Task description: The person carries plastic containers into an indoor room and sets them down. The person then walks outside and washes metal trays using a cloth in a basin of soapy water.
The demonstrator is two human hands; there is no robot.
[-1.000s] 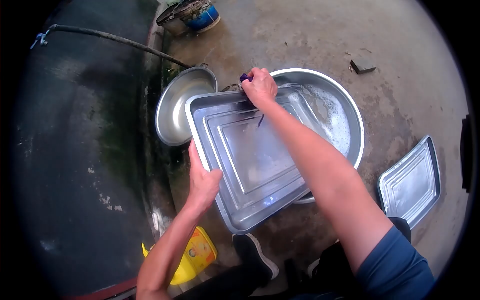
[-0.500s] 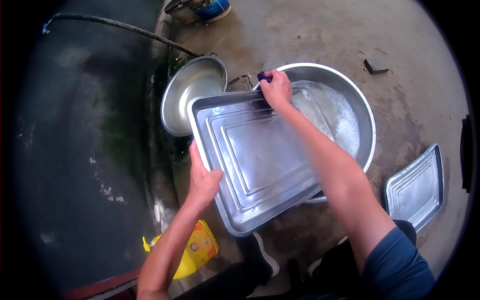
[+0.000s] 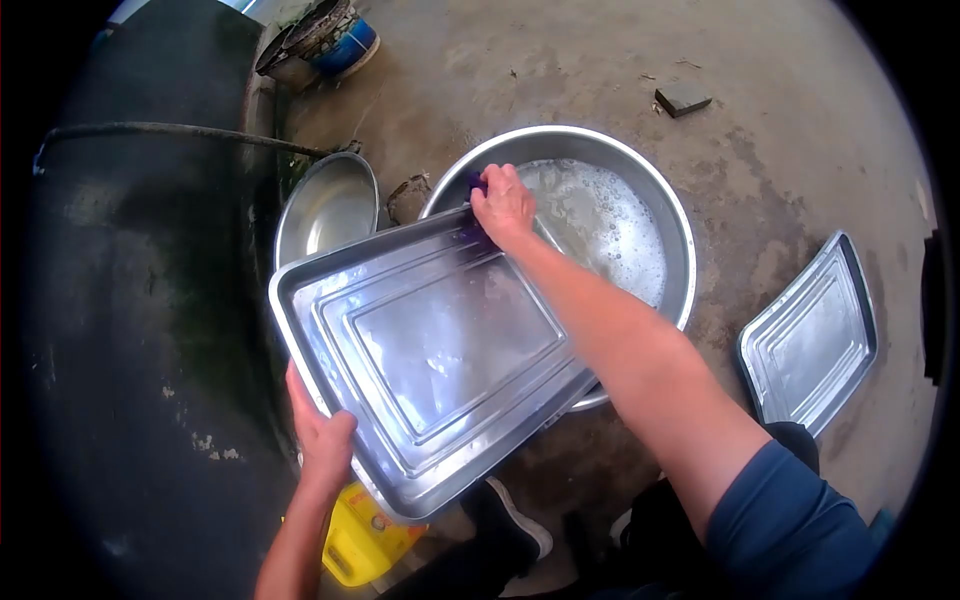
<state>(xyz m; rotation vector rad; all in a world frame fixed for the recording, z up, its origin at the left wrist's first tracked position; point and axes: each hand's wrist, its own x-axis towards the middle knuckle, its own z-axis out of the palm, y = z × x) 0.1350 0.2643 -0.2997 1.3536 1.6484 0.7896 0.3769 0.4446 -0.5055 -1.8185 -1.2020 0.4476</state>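
A rectangular metal tray (image 3: 450, 335) is held tilted, its inner face with stepped ridges towards me. My left hand (image 3: 326, 440) is closed on its left rim, thumb over the edge. At the far upper edge, my right hand (image 3: 505, 208) is closed round a purple cloth or scrubber (image 3: 476, 184), pressed against the rim; most of it is hidden by the fingers. Partly behind the tray stands a big round metal basin (image 3: 672, 222) with foamy water (image 3: 625, 225) in it. Something lies in that water, but I cannot make out what.
A smaller metal basin (image 3: 340, 200) leans near the dark wall at left. Another tray (image 3: 812, 335) lies on the ground at right. Below my left hand is a yellow jug (image 3: 362, 540). Farther off are a blue bucket (image 3: 345, 50), a hose (image 3: 190, 130) and a dark block (image 3: 684, 99).
The view has shifted. Against the big basin, the tray has come lower and nearer to me, showing more foamy water. My right hand stays at the tray's far edge with the purple cloth.
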